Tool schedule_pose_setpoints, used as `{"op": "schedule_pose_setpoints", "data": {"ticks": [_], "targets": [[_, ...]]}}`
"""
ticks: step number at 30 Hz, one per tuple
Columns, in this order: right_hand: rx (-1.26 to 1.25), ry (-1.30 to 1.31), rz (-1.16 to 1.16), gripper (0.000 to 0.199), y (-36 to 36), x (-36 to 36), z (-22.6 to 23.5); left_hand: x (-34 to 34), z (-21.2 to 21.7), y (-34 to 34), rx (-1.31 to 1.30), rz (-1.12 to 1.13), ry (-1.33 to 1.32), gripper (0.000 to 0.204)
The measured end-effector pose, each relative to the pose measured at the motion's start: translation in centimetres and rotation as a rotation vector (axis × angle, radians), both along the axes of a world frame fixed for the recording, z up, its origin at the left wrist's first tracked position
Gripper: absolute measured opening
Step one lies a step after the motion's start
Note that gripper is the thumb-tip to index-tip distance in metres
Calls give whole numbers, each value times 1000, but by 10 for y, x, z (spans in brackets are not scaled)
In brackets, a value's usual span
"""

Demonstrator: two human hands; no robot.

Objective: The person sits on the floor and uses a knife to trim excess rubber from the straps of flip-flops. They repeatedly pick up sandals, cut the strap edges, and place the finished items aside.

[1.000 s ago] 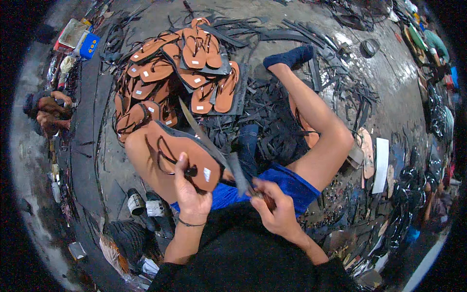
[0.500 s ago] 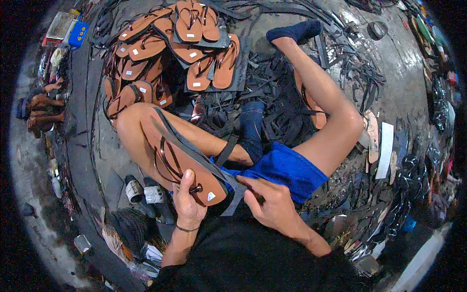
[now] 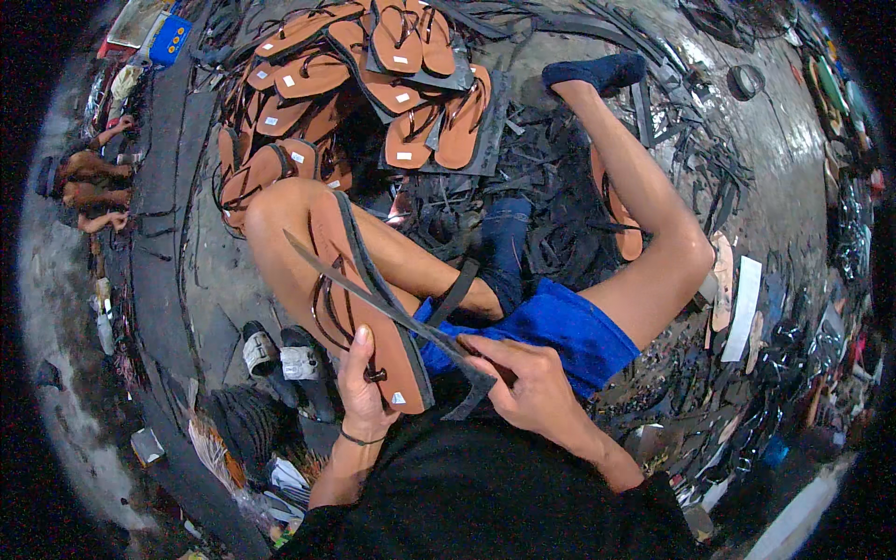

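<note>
My left hand (image 3: 364, 397) grips the heel end of a tan flip-flop (image 3: 397, 369) with dark straps, its thumb on the footbed beside a strap. The flip-flop has a dark sole edge and a small white sticker at the heel; its toe end points up and away, over my bent left leg. Closed around a knife (image 3: 373, 303), my right hand (image 3: 534, 385) is just right of the heel. The long, thin, pointed blade slants across above the footbed. A dark rubber strip (image 3: 471, 397) dangles by the right fingers, where the knife's handle is mostly hidden.
Finished-looking tan flip-flops (image 3: 308, 79) are piled at the far left. Black rubber offcuts (image 3: 551, 182) cover the floor between my legs. A pair of slides (image 3: 299, 359) lies at left, and a white strip (image 3: 744, 308) at right. Another person (image 3: 93, 177) sits at the far left.
The knife blade has come into sight, swung up across the flip-flop. The rubber strip has shifted away from the heel with my right hand. The flip-flop has turned slightly more upright.
</note>
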State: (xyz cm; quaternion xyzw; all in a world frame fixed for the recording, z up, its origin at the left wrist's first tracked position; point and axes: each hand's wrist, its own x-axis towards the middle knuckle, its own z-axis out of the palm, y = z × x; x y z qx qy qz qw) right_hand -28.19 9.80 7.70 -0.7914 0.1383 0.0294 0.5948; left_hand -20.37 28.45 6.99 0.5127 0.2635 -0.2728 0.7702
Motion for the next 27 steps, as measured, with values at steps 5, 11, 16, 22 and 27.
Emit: {"op": "schedule_pose_setpoints", "data": {"ticks": [5, 11, 16, 22, 27], "targets": [[-68, -109, -51, 28, 17, 30, -23, 1, 12, -8, 35, 58, 87, 39], [-204, -468, -197, 35, 37, 74, -74, 3, 22, -32, 90, 192, 71, 40], [-115, -253, -146, 28, 29, 114, -51, -12, 4, -5, 91, 34, -4, 39], [287, -123, -183, 36, -7, 161, -44, -29, -10, 17, 126, -190, -216, 47], [295, 0, 15, 39, -25, 116, 1, 9, 0, 19, 150, -837, -426, 66]]}}
